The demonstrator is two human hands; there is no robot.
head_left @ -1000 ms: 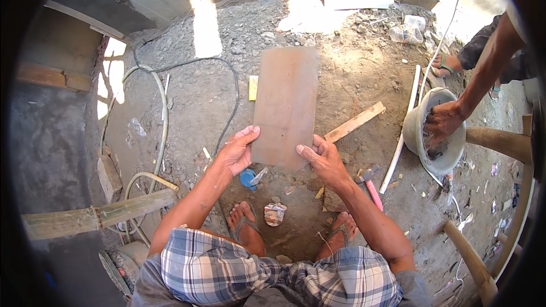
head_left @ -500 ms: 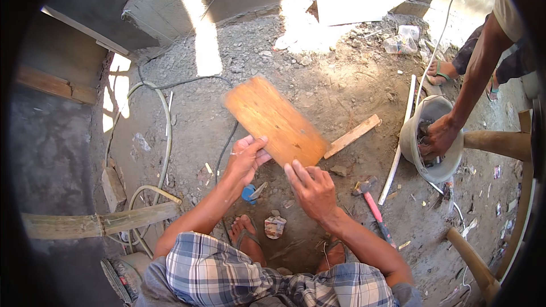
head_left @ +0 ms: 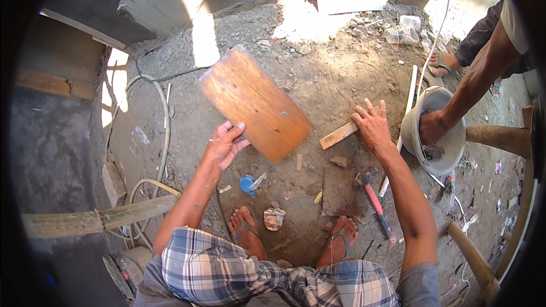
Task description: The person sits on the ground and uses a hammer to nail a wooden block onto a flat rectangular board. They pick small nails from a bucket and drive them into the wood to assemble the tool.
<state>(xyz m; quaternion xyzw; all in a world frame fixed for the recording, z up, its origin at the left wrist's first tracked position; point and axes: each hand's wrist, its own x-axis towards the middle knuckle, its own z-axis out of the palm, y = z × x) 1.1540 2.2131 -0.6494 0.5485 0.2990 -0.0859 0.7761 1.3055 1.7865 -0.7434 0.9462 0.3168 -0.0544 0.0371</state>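
Observation:
My left hand [head_left: 226, 145] grips a brown rectangular wooden board [head_left: 264, 111] by its near left edge, thumb on top, and the board is tilted above the ground. My right hand [head_left: 372, 128] reaches over a short wooden strip [head_left: 338, 136] lying on the dirt. Its fingers are stretched and apart, and they hide the strip's far end; whether they touch it is hard to tell. A hammer [head_left: 376, 206] with a pink-red handle lies nearer to me, below that hand, its head beside a dark flat square piece [head_left: 340, 190].
At right, another person's arm [head_left: 480, 82] reaches into a grey bucket [head_left: 414, 131] beside a white pipe [head_left: 414, 88]. A hose [head_left: 166, 153] and a bamboo pole [head_left: 128, 216] are at left. A blue round item [head_left: 247, 183] and a crumpled wrapper [head_left: 274, 219] lie near my feet.
My right hand has let go of the board and moved right to the wooden strip. The board has shifted left in my left hand. The other person's hand has gone deeper into the bucket.

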